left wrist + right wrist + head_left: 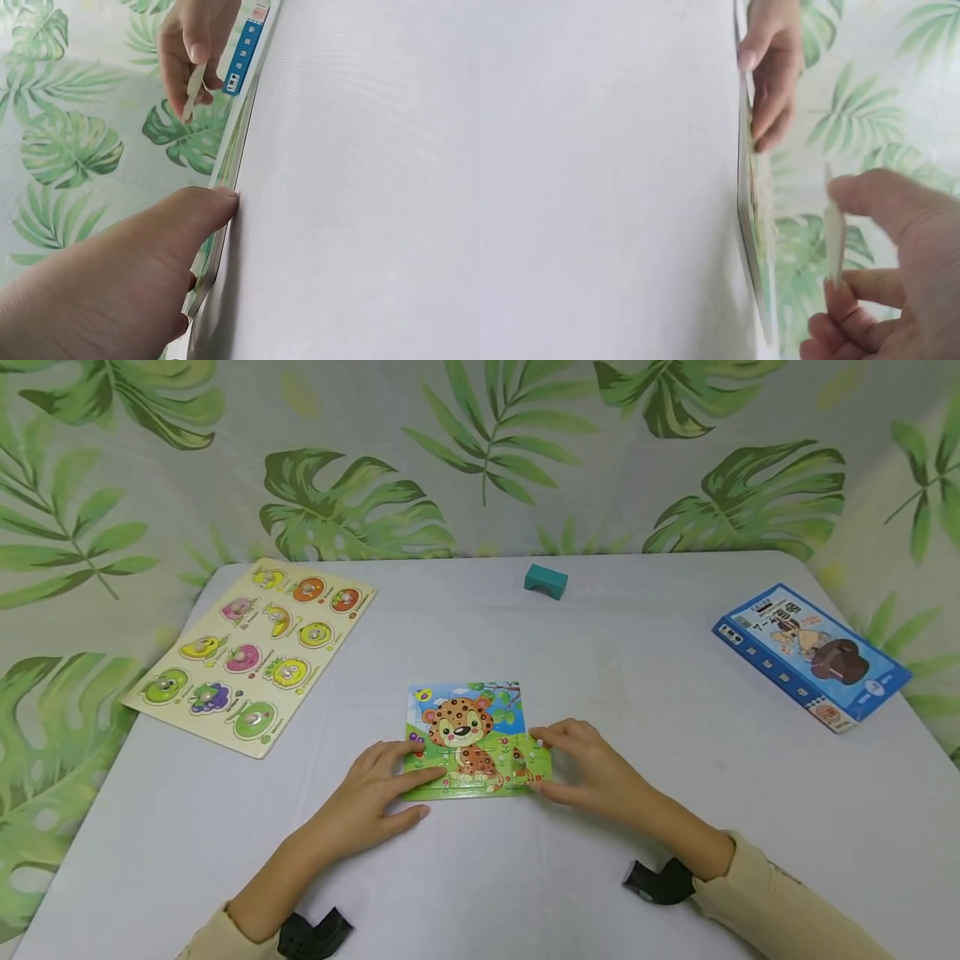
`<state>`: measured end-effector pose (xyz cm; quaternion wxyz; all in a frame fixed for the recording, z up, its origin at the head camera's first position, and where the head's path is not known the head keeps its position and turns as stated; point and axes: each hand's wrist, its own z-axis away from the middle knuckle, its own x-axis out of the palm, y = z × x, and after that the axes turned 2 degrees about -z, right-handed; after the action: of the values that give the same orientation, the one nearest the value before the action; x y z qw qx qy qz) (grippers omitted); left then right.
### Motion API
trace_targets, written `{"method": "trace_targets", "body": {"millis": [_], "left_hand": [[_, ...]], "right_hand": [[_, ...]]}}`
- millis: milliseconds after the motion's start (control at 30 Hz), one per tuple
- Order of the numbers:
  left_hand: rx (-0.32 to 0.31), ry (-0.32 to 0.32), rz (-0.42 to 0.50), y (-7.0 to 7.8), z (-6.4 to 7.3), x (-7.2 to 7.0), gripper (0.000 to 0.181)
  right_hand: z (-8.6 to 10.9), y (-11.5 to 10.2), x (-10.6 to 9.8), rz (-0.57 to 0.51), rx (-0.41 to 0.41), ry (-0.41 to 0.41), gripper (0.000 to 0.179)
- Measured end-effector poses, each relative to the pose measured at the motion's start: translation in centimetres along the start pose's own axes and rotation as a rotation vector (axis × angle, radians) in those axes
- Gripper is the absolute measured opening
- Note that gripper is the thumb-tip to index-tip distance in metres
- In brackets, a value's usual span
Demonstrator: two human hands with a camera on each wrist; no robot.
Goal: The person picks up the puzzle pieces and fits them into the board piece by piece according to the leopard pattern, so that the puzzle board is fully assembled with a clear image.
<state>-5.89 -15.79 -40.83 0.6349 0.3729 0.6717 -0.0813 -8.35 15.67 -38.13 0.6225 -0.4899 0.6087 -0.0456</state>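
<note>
A leopard jigsaw puzzle [461, 706] lies flat on the white table in front of the person. The left hand [356, 806] rests at its lower left, with extended fingers touching the picture and the thumb beside the near edge. Over the puzzle's right edge, the right hand [600, 768] pinches a green puzzle piece [540, 762] between thumb and fingers. In the right wrist view this thin piece [835, 240] is seen nearly edge-on, raised off the board. The left wrist view also shows the piece [195, 88] held clear of the table.
A fruit peg board [251, 652] lies at the left of the table. A teal block [546, 582] sits near the far edge. The blue box [813, 652] stands at the far right. Black wrist devices [660, 881] show below the sleeves.
</note>
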Motion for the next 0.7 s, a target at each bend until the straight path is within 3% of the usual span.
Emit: {"method": "trace_targets", "body": {"millis": [167, 367, 700], "left_hand": [[0.039, 0.023, 0.008, 0.6, -0.3, 0.1, 0.045], [0.077, -0.027, 0.005, 1.3, -0.9, 0.4, 0.051], [0.111, -0.077, -0.212, 3.1, -2.1, 0.7, 0.061]], "right_hand": [[-1.1, 0.2, 1.7, 0.041, 0.018, -0.036, 0.060], [-1.8, 0.0, 2.7, 0.068, 0.019, -0.071, 0.057], [-2.5, 0.3, 2.7, 0.010, 0.042, -0.132, 0.058]]}}
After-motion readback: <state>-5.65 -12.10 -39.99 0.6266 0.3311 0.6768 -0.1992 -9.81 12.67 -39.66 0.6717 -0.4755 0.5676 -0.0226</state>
